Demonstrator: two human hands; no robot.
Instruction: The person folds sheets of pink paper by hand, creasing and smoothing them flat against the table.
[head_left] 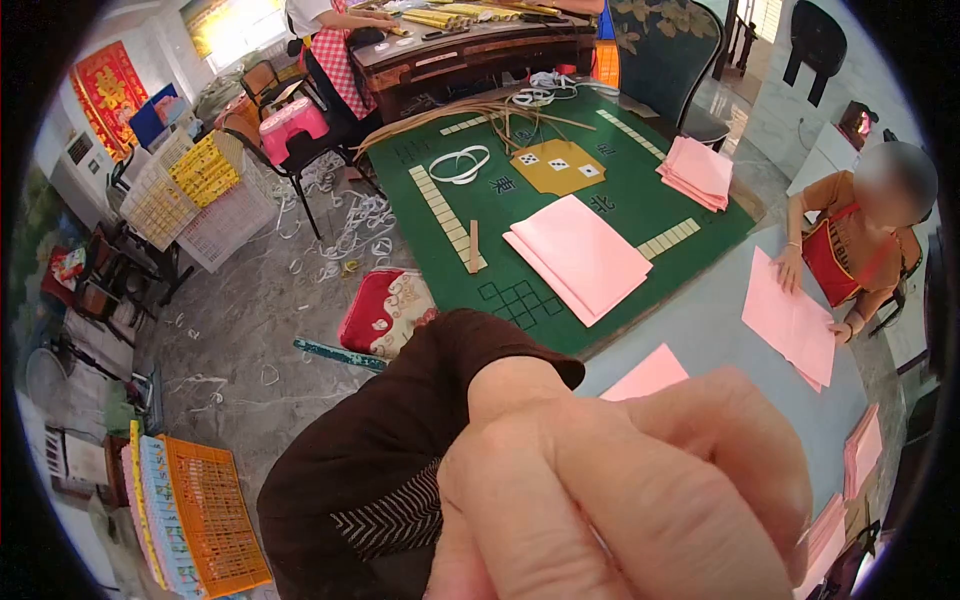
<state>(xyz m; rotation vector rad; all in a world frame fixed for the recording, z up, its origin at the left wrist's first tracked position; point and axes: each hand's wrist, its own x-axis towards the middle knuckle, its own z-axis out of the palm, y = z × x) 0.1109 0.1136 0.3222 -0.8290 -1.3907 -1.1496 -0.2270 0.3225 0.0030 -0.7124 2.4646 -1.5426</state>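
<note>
My left hand (620,480) fills the lower middle, very near the camera, coming from a dark brown sleeve (400,410). Its fingers are curled and pressed together; whether they hold anything is hidden. Just beyond it, a pink sheet (645,375) shows partly on the grey tabletop (710,325). Farther off, a stack of folded pink sheets (580,260) lies on the green mahjong-patterned table cover (460,290). My right hand is out of view.
At the right a person (850,230) has both hands on a pink sheet (790,320). More pink sheets (695,172) lie at the far right corner. A white strap loop (460,165) rests on the green cover. Orange crates (205,510) stand at the lower left; white scraps (345,235) litter the floor.
</note>
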